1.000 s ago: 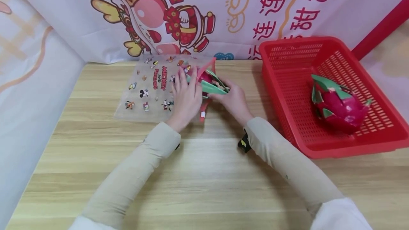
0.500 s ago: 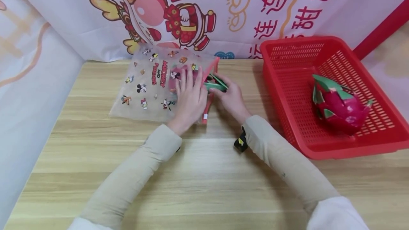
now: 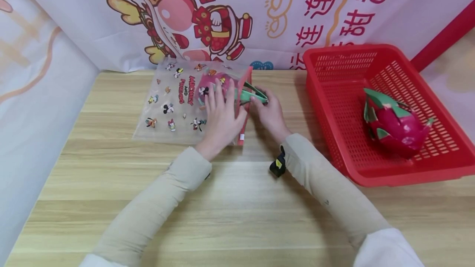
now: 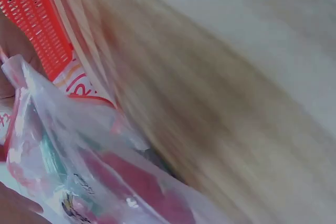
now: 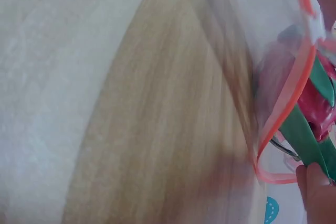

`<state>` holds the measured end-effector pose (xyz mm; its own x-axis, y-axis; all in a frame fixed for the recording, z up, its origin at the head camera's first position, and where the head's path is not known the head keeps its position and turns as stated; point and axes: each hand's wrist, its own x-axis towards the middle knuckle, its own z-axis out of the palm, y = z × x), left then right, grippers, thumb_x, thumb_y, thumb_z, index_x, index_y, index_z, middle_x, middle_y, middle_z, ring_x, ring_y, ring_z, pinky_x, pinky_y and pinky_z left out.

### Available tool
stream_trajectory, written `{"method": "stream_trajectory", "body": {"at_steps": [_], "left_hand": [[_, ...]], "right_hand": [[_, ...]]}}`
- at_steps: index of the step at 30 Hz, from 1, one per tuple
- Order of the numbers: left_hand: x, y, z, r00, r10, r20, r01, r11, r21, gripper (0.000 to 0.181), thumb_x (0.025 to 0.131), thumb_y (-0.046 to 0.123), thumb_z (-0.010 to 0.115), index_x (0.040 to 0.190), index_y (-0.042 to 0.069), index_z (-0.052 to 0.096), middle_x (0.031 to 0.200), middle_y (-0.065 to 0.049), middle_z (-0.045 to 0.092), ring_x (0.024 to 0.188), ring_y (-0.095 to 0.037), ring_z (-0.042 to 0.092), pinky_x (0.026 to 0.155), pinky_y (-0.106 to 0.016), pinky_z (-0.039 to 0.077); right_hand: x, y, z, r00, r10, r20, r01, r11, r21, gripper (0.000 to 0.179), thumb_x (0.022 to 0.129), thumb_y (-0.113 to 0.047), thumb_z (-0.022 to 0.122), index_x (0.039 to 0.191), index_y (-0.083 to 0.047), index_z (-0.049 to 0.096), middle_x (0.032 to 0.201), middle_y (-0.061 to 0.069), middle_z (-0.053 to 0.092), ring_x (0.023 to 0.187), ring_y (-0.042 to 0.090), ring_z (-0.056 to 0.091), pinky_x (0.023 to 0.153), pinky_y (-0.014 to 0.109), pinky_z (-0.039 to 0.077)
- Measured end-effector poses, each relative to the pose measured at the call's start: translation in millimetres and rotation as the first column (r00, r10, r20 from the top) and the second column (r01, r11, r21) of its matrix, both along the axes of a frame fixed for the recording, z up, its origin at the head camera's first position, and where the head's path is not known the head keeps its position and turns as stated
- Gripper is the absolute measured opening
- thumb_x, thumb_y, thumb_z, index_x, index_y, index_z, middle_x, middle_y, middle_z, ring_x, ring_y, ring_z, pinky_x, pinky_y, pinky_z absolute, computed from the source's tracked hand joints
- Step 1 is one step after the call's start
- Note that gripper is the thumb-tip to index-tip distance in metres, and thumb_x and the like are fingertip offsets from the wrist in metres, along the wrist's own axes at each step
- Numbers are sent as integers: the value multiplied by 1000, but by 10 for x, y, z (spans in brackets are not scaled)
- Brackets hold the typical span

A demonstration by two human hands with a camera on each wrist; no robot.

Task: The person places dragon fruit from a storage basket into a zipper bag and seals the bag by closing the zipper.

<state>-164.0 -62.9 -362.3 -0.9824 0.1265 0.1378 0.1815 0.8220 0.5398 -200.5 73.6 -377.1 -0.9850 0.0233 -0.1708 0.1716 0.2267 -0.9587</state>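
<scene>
In the head view a clear printed bag (image 3: 178,112) with a red zip edge lies on the table, its mouth facing right. The pink body of a dragon fruit (image 3: 208,80) shows through the plastic, while its green leaf tips stick out of the mouth. My left hand (image 3: 221,120) rests on the bag near the mouth with straight fingers, partly hiding the fruit. At the leaf end, my right hand (image 3: 272,114) pinches the dragon fruit. The right wrist view shows the red edge (image 5: 287,100) around the fruit and my right thumb (image 5: 319,195) against a leaf.
To the right stands a red plastic basket (image 3: 408,179) holding a second dragon fruit (image 3: 398,131). A printed white cloth (image 3: 274,52) hangs behind the wooden table (image 3: 237,217), and another white cloth (image 3: 41,143) borders the left side.
The dragon fruit has moved left, so its pink body now lies under the plastic. My left hand has shifted slightly right along the bag. The right hand still holds the leaf end.
</scene>
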Motion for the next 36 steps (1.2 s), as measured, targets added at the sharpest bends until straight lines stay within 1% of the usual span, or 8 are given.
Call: {"method": "stream_trajectory", "body": {"at_steps": [3, 7, 13, 17, 20, 23, 28, 36], "left_hand": [[-24, 15, 18, 1000, 14, 5, -13, 999, -32, 82, 92, 37, 51, 155, 11, 6, 161, -20, -9, 149, -38, -10, 121, -55, -3], [-79, 46, 37, 998, 43, 37, -40, 997, -65, 86, 92, 43, 50, 155, 11, 1, 160, -19, -13, 148, -38, -13, 121, -54, -5], [-133, 48, 2, 993, 88, 80, -84, 995, -44, 72, 98, 39, 39, 155, 18, -1, 160, -16, -16, 148, -37, -14, 120, -56, -6], [-124, 27, -27, 995, 65, 74, -64, 998, -14, 64, 101, 34, 33, 155, 22, 1, 160, -14, -17, 148, -36, -16, 120, -56, -8], [-114, 24, -46, 997, 45, 61, -45, 999, 3, 63, 101, 33, 32, 155, 23, 1, 161, -13, -17, 148, -35, -17, 120, -56, -8], [-97, 25, -54, 998, 32, 55, -33, 999, 15, 62, 101, 32, 32, 155, 24, 1, 161, -13, -16, 148, -34, -17, 120, -55, -9], [-59, 35, -47, 998, 17, 57, -19, 1000, 24, 63, 101, 30, 34, 155, 24, 3, 161, -12, -14, 148, -34, -17, 120, -55, -8], [-4, 81, 9, 997, 6, 71, -7, 1000, 5, 63, 101, 31, 34, 155, 23, 2, 161, -13, -16, 148, -34, -17, 119, -55, -10]], "right_hand": [[4, 11, 3, 1000, 6, 4, -6, 998, -59, 44, 100, -18, 47, 143, -11, 41, 138, 10, 51, 119, 20, 54, 104, 33, 47], [2, 17, -10, 1000, 11, 0, -11, 994, -106, 42, 103, -18, 39, 143, -9, 40, 139, 12, 49, 121, 20, 53, 106, 33, 46], [16, 29, -31, 999, 32, 8, -30, 984, -173, 45, 104, -23, 31, 146, -7, 37, 143, 12, 49, 122, 20, 54, 108, 34, 44], [9, 59, -26, 997, 32, 75, -12, 967, -253, 48, 104, -32, 30, 146, -11, 37, 143, 7, 50, 125, 15, 55, 109, 32, 43], [-8, 83, -15, 991, 2, 133, 39, 952, -305, 47, 102, -35, 32, 144, -14, 42, 139, 4, 54, 121, 11, 58, 107, 29, 44], [-8, 75, -8, 987, -30, 158, 85, 931, -354, 45, 102, -34, 33, 141, -14, 46, 135, 4, 57, 118, 11, 60, 106, 30, 45], [29, 42, -7, 988, -54, 142, 107, 910, -400, 45, 102, -31, 32, 140, -10, 47, 136, 10, 57, 118, 15, 61, 106, 33, 45], [63, 0, 9, 989, -68, 129, 116, 905, -410, 45, 102, -32, 34, 140, -13, 47, 137, 9, 55, 119, 15, 60, 108, 36, 44]]}}
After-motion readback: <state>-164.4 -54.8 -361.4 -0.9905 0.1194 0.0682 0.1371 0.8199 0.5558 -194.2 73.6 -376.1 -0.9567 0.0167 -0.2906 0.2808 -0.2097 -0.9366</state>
